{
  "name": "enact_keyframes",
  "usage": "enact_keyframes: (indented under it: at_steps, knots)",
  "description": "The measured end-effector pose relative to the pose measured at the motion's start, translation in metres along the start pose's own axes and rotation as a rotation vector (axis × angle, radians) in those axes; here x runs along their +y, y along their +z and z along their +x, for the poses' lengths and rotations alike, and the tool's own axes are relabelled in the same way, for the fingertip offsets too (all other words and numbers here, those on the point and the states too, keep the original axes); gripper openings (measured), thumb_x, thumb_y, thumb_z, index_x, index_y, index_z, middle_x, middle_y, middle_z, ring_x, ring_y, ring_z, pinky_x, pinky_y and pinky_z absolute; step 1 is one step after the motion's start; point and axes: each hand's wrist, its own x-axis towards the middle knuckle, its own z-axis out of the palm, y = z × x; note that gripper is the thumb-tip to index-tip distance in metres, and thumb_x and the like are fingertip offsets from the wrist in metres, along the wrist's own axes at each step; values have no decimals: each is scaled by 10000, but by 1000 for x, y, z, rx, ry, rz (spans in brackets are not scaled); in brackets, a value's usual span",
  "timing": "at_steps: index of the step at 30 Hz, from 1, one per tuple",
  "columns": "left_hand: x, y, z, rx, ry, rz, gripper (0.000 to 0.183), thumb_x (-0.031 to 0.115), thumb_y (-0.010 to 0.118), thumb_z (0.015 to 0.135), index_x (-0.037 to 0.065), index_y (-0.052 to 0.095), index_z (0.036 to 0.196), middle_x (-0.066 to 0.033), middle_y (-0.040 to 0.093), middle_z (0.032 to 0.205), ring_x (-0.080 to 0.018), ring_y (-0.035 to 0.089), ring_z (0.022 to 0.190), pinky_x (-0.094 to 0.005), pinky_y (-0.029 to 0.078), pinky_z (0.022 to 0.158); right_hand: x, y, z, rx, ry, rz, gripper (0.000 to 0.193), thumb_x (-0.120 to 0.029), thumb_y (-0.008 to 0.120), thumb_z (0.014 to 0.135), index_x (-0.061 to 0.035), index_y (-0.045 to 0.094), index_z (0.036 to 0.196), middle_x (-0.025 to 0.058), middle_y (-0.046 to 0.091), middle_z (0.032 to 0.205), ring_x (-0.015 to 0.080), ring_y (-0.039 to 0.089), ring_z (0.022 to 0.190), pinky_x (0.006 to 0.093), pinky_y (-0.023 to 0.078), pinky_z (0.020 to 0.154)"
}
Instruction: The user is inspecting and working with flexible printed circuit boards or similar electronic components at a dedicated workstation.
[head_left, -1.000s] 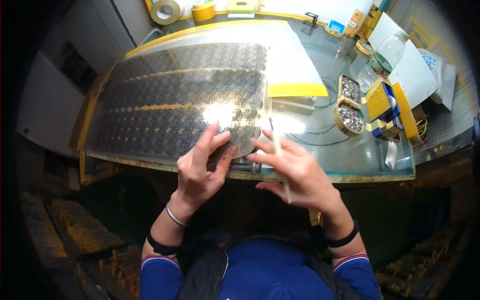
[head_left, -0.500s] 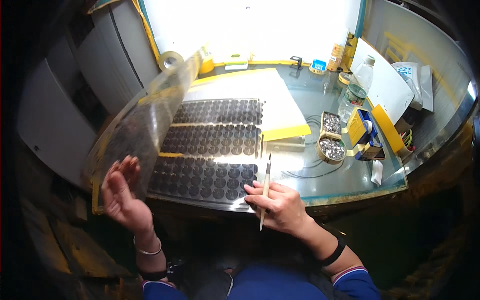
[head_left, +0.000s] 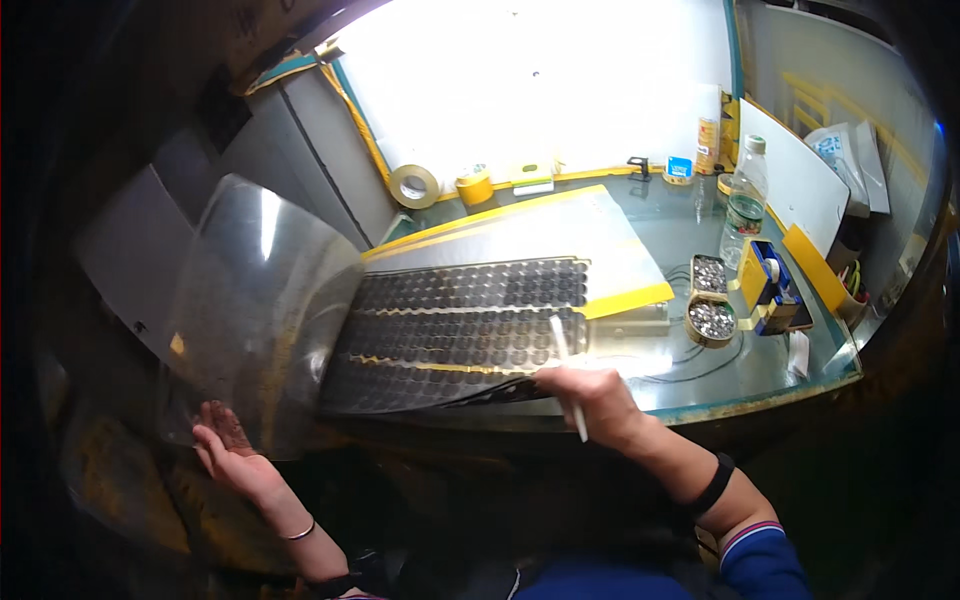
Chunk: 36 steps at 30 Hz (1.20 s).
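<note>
A thin pale paintbrush [head_left: 563,345] stands up between the fingers of my right hand [head_left: 602,405]. That same hand pinches the near right corner of a dark sheet printed with rows of round shapes [head_left: 450,330], and this corner is raised. My left hand [head_left: 238,462] is open, palm up and fingers stretched, against the lower edge of a clear plastic sheet [head_left: 255,320]. This clear sheet is bent up over the left end of the dark sheet. Whether the thumb grips its edge, I cannot tell.
Beneath lies a glass-topped table [head_left: 690,375]. A white sheet with yellow edges [head_left: 540,225] lies behind the dark one. At right are tins of small metallic pieces [head_left: 711,320], a blue-and-yellow tape dispenser [head_left: 770,285] and a plastic bottle [head_left: 745,205]. Tape rolls [head_left: 413,186] stand at the back left.
My left hand has moved lower, and the clear sheet has swung left and down, uncovering more of the dark sheet. My right hand has taken hold of the dark sheet's near corner and lifted it.
</note>
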Motion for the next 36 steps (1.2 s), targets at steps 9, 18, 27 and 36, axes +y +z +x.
enact_keyframes:
  at_steps: [9, 18, 27, 36]
  knots:
    - [16, 15, 8, -7, 759, 279, 375, 178, 447, 1025, -165, 530, 1150, -242, 651, 1109, -293, 669, 980, -343, 569, 850, 9, -45, 30, 468, 374, 191, 199, -154, 651, 911, 26, 693, 983, 51, 687, 785, 111, 594, 657, 262, 480, 595]
    - [-58, 63, -62, -1224, 1143, 552, 268, -17, 549, 846, 45, 674, 1075, -119, 710, 922, -243, 707, 824, -329, 586, 678, 6, -81, 38, 698, 446, 575, 170, -146, 619, 943, -12, 679, 1029, -2, 657, 817, 43, 565, 640, 182, 444, 506]
    - [-92, 59, -148, -1554, 1081, 381, 224, 78, 644, 764, 31, 659, 982, -84, 701, 948, -180, 693, 783, -283, 570, 643, -8, -53, 52, 385, -82, -24, 239, 113, 549, 865, 35, 657, 1064, 138, 689, 903, 140, 641, 837, 282, 521, 763]
    - [-98, 85, -218, -1497, 770, 228, 273, 18, 643, 734, 72, 706, 993, -79, 702, 912, -211, 695, 803, -315, 575, 669, -4, -35, 2, -40, -248, -312, 387, -13, 607, 787, -77, 638, 1167, 156, 690, 958, 301, 696, 767, 349, 566, 631]
